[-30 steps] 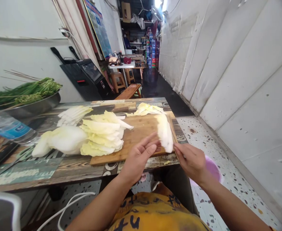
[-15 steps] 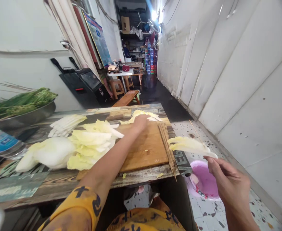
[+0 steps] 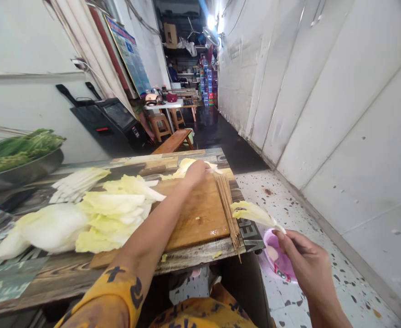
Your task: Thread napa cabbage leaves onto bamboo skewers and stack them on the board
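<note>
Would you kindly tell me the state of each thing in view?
Right hand: pinching a cabbage leaf
Left hand: at far leaves, grip unclear
Skewers: lying side by side
Cutting board: lying flat
Leaf stack: overlapping
Metal bowl: heaped with greens
Pink basin: upright
Lamp: lit

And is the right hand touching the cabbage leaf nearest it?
Touching: in the head view, the right hand pinches the cabbage leaf by its white end.

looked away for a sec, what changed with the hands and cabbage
The left hand moved forward to pale yellow leaves beyond the flat brown wooden board; the right hand moved rightward, holding a long yellow-white cabbage leaf. The board and layered yellow leaf stack stayed put.
</note>
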Motion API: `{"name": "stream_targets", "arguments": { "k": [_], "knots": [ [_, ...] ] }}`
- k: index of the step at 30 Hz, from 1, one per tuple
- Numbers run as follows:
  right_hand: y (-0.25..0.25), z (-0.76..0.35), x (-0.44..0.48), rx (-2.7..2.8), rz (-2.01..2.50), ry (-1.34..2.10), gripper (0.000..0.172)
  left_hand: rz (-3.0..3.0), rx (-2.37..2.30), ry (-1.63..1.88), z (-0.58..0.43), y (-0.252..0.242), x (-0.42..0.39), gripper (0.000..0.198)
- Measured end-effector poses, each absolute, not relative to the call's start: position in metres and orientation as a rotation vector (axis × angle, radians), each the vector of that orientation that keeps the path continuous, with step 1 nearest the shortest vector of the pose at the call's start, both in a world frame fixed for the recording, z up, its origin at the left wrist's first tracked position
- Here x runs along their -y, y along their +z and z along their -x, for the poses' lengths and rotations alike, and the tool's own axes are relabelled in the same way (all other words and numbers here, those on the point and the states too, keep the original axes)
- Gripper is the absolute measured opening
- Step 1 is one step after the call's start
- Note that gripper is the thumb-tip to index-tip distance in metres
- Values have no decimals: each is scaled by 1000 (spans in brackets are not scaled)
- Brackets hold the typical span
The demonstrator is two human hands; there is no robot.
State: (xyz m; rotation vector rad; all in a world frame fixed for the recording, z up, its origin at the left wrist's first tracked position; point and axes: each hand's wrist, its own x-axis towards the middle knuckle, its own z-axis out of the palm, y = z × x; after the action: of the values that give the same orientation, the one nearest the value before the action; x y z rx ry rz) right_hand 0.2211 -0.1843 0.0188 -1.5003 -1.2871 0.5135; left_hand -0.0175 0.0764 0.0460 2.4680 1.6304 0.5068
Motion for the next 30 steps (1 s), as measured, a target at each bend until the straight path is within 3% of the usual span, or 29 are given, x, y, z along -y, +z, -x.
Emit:
{"name": "stream_targets", "arguments": {
  "k": [3, 6, 12, 30],
  "knots": [
    [26, -209, 184, 1470, 1458, 500, 23, -2394, -1545, 753, 25, 55, -22, 31],
    [33, -197, 184, 1704, 1399, 373, 24, -1790, -1273, 1102, 35, 53, 38, 36],
    [40, -183, 184, 1969, 1341, 197, 24, -1069, -948, 1094, 61, 43, 102, 33],
    [70, -170, 192, 2132, 1443, 326, 31, -904, -877, 1190, 83, 55, 128, 24]
  ]
}}
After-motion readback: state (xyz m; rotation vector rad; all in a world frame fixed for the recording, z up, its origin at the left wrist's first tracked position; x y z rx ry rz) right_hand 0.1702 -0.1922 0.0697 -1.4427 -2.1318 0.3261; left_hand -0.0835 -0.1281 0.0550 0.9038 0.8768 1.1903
